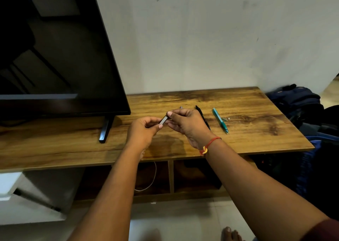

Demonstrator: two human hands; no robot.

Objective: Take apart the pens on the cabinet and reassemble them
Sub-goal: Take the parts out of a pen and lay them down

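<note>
- Left hand is above the wooden cabinet, fingers curled. Thumb and fingertips pinch the near end of a short metallic pen section.
- Pen section is held in the air between both hands. Judged small, light and rigid, with a smooth finish that is likely slippery. Best gripped at its two ends, as now, and twisted or pulled along its axis.
- Right hand pinches the far end of the same piece. Whatever sits inside that grip is hidden.
- Black pen lies on the cabinet just behind the right hand, partly covered by it.
- Teal pen lies further right, tip toward the near edge. Small loose parts sit just beside its barrel. They are tiny and likely to roll, so fingertip pickup is advised.
- Dark backpack sits past the cabinet's right end.
</note>
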